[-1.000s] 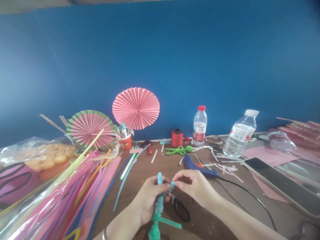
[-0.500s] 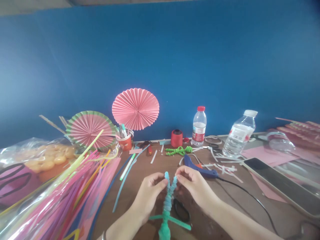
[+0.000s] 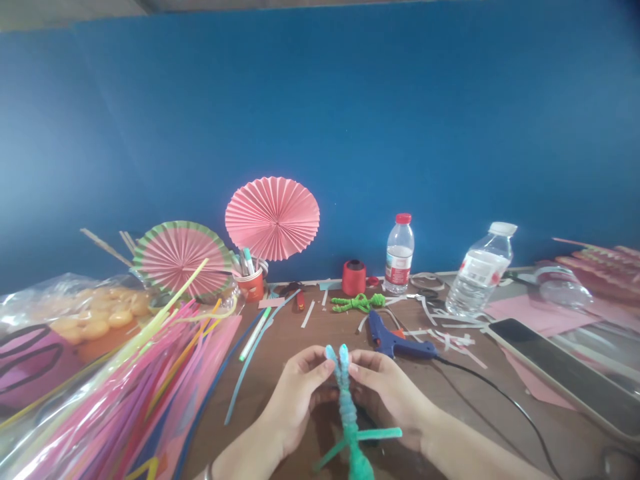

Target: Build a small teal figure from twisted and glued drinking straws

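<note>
Two bare hands meet low in the centre of the view, over a brown counter (image 3: 320, 333). Between them is a fuzzy stick figure (image 3: 348, 407), blue above and green below, its top forked into two short prongs and its thick green end cut off by the bottom edge.

The left hand (image 3: 297, 387) pinches the left prong between thumb and finger; the right hand (image 3: 393, 387) has its thumb against the right prong, the fingers behind it curled and partly hidden.

The grip is all at the top, so the heavier-looking green end could swing or twist if one pinch slackens. Pulling the prongs apart too hard could loosen the blue coils; squeezing too hard could crush the fuzz. A loose green strand crosses the middle, its right end beside the right hand — easy to snag on the palm.

Just beyond lies a blue glue gun (image 3: 385, 340). Its black cord (image 3: 493, 384) runs near the right forearm — a sideways sweep could catch it and drag the gun.
</note>
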Available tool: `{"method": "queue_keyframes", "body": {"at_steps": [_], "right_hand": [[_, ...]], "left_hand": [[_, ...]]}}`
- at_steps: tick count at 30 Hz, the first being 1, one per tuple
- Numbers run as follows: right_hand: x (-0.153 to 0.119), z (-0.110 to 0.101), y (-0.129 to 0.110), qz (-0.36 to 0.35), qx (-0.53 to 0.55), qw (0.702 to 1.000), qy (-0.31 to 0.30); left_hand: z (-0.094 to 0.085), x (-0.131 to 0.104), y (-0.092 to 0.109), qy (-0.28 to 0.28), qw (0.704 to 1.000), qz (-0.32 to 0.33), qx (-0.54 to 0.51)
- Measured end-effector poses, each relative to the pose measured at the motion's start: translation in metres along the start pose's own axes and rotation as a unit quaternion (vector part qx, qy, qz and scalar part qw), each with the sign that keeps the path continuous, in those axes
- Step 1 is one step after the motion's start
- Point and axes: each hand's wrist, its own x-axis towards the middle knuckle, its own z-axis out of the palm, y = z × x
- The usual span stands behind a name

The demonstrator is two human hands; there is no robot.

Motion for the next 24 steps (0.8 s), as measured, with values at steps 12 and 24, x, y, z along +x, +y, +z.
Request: {"method": "queue_keyframes", "body": {"at_steps": [12,24], "right_hand": [[-0.0005,0.0,0.0039,0.044,0.013,0.998,-0.042],[-0.0037,-0.0018,0.003,0.041,-0.023,0.998,-0.05]], "left_hand": [[0.0036,-0.0016,0.0017,-0.095,0.994,-0.03,-0.055],[0.0022,-0.0013,-0.0001,-0.105,0.994,-0.03,-0.015]]}}
